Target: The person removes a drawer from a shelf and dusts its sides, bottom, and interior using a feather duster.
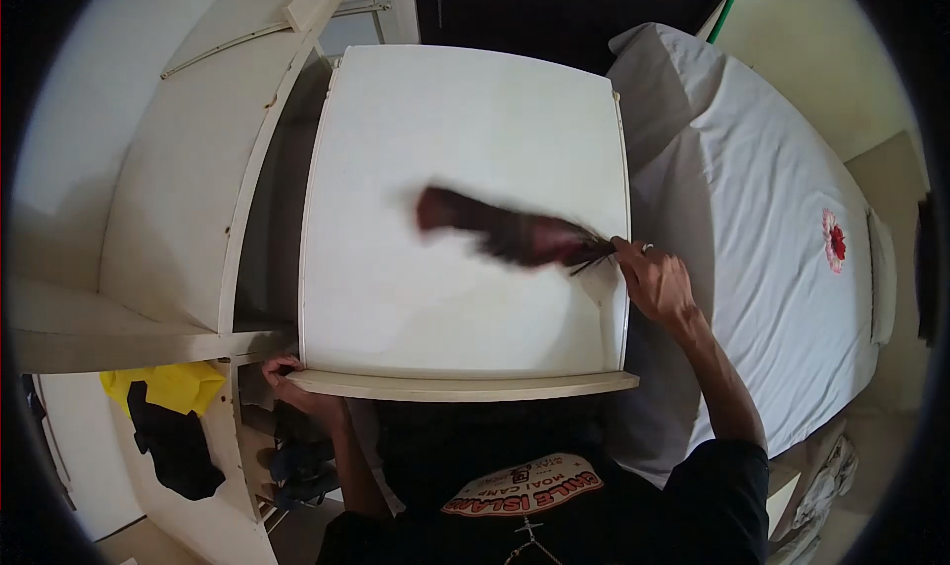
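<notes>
A white drawer (455,120) is pulled out in front of me, its pale front panel (475,387) close to my body. My right hand (653,278), with a ring on one finger, is closed around the handle end of a feather duster (529,236). Dark and reddish feathers stretch leftward over the drawer's white bottom, their far end smeared by motion. Whether the feathers touch the surface, I cannot tell. At the panel's left end, my left hand (297,382) is closed on the drawer front, its fingers curled at the corner.
To the right lies a bed with a white sheet (732,199) bearing a red flower. A pale open cabinet (188,199) stands on the left, with yellow cloth (193,387) and a black cloth item (173,446) below. Beyond the drawer is a dark panel (554,11).
</notes>
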`<state>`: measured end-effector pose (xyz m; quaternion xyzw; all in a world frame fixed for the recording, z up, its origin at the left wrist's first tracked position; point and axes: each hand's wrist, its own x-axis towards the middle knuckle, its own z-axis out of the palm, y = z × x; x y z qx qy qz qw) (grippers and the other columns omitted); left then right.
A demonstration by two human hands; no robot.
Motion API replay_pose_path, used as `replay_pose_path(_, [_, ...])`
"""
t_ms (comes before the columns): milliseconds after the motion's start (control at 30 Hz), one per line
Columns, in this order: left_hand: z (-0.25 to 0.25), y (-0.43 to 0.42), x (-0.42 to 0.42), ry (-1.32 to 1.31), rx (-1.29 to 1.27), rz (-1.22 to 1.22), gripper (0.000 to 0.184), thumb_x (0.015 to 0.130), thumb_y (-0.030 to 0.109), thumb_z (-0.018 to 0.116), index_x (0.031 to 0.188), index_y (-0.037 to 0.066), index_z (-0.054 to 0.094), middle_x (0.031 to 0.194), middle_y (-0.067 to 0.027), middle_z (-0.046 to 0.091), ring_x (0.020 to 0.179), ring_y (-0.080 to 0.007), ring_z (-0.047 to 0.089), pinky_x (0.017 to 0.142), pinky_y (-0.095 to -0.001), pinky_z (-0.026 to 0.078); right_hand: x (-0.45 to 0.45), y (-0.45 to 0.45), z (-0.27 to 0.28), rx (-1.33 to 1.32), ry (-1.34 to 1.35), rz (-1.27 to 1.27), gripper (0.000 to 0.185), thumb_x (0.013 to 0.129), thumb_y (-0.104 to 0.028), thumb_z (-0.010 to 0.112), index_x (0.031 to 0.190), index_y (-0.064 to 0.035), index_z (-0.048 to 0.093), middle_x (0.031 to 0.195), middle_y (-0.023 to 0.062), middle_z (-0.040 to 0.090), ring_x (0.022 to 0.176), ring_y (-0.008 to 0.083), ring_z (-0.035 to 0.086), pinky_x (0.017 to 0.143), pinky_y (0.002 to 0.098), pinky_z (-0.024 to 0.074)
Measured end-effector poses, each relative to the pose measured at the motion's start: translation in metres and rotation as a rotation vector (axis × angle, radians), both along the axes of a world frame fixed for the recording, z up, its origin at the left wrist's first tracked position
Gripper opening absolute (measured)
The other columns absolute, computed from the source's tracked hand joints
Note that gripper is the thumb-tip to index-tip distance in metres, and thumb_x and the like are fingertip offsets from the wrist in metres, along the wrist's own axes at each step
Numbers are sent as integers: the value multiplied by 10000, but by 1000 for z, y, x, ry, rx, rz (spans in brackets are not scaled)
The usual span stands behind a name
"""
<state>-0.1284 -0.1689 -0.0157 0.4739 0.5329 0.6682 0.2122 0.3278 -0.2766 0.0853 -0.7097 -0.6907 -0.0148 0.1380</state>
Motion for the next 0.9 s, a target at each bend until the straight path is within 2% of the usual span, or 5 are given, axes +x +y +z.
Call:
replay_pose_path(167, [-14, 1, -9, 5, -24, 13, 381, 1015, 362, 268, 849, 54, 418, 796, -43, 381, 727, -157, 374, 695, -305, 341, 5, 13, -4, -64, 70, -313, 211, 920, -136, 557, 1120, -75, 587, 706, 171, 636, 614, 364, 632, 536, 434, 519])
replay_pose_path(267, [-6, 0, -6, 38, -8, -12, 379, 1014, 359, 270, 857, 51, 426, 805, -46, 386, 730, -159, 379, 696, -307, 343, -4, 19, 6, -35, -4, -33, 199, 926, -140, 544, 1104, -60, 583, 665, 199, 618, 601, 380, 625, 527, 447, 512])
replay_pose_path(433, [-4, 1, -2, 9, 17, -2, 395, 1010, 385, 285, 864, 47, 428, 806, -49, 387, 719, -159, 378, 687, -304, 342, 0, 41, -1, -46, 86, -281, 180, 932, -178, 552, 1051, -56, 610, 720, 194, 642, 617, 373, 636, 545, 456, 517])
replay_pose_path(567, [-5, 1, -5, 78, 14, 5, 382, 1007, 385, 302, 880, 48, 428, 807, -45, 385, 720, -157, 373, 688, -296, 337, -13, 52, 13, 45, 47, -49, 156, 946, -177, 514, 956, -39, 587, 684, 226, 619, 620, 421, 615, 547, 484, 501])
replay_pose_path(900, [-1, -2, -4, 198, -23, 46, 380, 1014, 376, 288, 865, 48, 409, 796, -38, 369, 725, -153, 371, 688, -292, 334, -7, 98, 16, 111, 70, -95, 132, 914, -153, 548, 919, -32, 598, 682, 223, 615, 631, 415, 616, 545, 487, 500])
